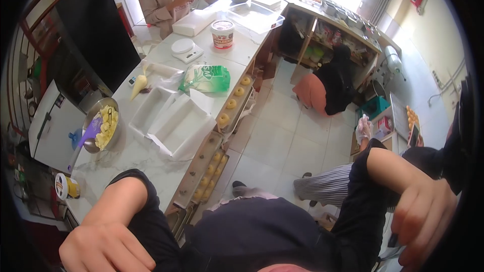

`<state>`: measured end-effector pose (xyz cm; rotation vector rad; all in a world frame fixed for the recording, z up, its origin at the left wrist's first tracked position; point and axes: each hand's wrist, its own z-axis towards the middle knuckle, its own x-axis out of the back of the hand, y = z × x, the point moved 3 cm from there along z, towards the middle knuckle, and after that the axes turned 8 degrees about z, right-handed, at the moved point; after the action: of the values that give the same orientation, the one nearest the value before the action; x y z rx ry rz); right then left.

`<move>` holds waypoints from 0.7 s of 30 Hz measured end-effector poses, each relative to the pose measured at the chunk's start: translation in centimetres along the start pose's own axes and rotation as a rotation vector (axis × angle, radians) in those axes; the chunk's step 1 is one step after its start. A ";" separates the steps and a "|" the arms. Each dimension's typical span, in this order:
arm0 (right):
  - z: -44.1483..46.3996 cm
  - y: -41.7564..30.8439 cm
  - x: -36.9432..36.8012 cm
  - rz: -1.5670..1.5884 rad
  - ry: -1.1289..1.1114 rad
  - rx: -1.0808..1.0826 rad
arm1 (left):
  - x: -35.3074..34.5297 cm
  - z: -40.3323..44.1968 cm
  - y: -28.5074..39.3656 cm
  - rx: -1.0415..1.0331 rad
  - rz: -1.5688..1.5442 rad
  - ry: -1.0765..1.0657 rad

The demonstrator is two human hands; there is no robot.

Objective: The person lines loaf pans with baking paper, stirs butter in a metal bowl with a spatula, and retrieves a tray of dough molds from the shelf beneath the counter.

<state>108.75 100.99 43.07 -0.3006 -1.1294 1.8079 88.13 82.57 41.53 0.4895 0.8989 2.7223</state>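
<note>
My left hand [108,247] is low at the bottom left, seen from the back with its fingers curled down. Whatever it may hold is hidden below the frame. Out at the far right, my right hand [423,216] is closed, its fingers bent inward; a small dark piece [393,240] shows by the fingertips, too unclear to name. Nearest my left hand on the counter is a yellow-and-white tub [67,186]. Beyond it stands a metal bowl [116,105] of pale yellow cream with a purple spatula [91,133] and a whisk in it.
The marble counter [201,113] holds paper-lined trays [182,125], a green bag [205,78], a piping bag [139,86], a scale [186,50] and a bucket [222,35]. Doughnut trays [237,102] are racked at its side. One person crouches by a cupboard; others stand left and right.
</note>
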 end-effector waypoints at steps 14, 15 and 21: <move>6.2 13.8 16.2 -0.883 0.759 -0.469 | -2.8 -4.4 3.7 0.082 0.049 0.134; 6.2 15.6 17.5 -0.903 0.770 -0.575 | -3.0 -4.9 4.1 0.096 0.090 0.147; 8.1 23.8 17.6 -0.889 0.711 -0.679 | -4.6 -6.8 6.0 0.038 0.310 0.200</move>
<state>80.54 107.80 32.98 -0.6449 -1.0558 0.4316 89.12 72.82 38.95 0.3972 0.9983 3.0847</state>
